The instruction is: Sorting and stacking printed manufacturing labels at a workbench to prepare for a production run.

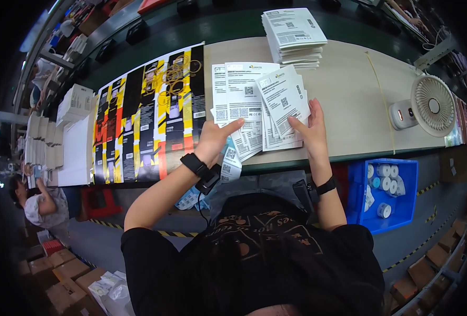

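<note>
Several white printed leaflets [244, 92] lie overlapped and fanned on the table in front of me. My left hand [212, 141] is at their lower left edge, its thumb stretched over the sheets and its other fingers mostly hidden. From under that hand a strip of white labels [231, 164] with square codes hangs over the table's front edge. My right hand [314, 131] grips the right side of the tilted top leaflet [283, 97], thumb on its face and fingers along its edge. A taller stack of like leaflets [295, 31] stands behind.
Left of the leaflets are black, yellow and red printed sheets [154, 118] with rubber bands [176, 79] on them. A white fan [432, 105] stands at the right. Below the table edge, a blue crate [408, 197] holds rolls of labels [385, 171]. A co-worker [49, 203] is at the far left.
</note>
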The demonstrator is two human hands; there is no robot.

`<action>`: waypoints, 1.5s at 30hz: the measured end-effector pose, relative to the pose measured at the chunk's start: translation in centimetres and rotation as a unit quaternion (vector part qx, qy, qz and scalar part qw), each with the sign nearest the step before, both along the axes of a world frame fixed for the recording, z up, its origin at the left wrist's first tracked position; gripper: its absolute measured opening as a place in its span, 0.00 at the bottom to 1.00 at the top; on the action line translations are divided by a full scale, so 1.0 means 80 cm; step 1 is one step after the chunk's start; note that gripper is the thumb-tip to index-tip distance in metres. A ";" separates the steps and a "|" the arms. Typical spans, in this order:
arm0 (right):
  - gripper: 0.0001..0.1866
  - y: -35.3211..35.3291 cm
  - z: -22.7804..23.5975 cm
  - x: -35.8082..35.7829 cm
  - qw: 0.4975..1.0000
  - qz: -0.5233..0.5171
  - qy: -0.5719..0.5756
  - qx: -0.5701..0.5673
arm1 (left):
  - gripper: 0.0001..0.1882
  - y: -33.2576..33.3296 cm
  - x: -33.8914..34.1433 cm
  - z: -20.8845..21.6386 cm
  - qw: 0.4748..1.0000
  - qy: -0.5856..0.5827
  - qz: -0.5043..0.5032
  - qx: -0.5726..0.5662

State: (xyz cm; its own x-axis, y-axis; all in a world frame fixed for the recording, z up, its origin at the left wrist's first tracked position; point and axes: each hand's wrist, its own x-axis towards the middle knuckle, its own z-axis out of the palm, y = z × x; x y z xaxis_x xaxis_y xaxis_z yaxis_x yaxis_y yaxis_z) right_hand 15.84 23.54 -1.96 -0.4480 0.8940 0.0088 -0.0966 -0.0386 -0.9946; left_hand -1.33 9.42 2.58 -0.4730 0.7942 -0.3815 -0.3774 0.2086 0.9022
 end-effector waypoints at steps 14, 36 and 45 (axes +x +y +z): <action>0.23 0.067 0.023 -0.075 0.924 0.329 0.074 -0.177 | 0.16 -0.033 -0.080 0.031 0.958 0.276 -0.042 0.066; 0.28 0.030 0.002 -0.054 0.974 0.220 0.042 0.036 | 0.47 -0.067 -0.127 0.040 0.909 0.360 -0.195 0.083; 0.56 0.026 0.024 -0.045 0.954 0.279 0.009 0.113 | 0.50 -0.067 -0.110 0.030 0.869 0.454 -0.196 0.016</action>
State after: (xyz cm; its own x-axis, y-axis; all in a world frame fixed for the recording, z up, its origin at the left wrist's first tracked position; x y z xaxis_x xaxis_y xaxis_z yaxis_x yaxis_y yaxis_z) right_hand 12.20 25.64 -0.04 -0.8513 0.4909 0.1852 -0.1407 0.1266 -0.9819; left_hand -10.12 4.08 4.98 -0.2571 0.9658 0.0329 0.5875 0.1291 0.7989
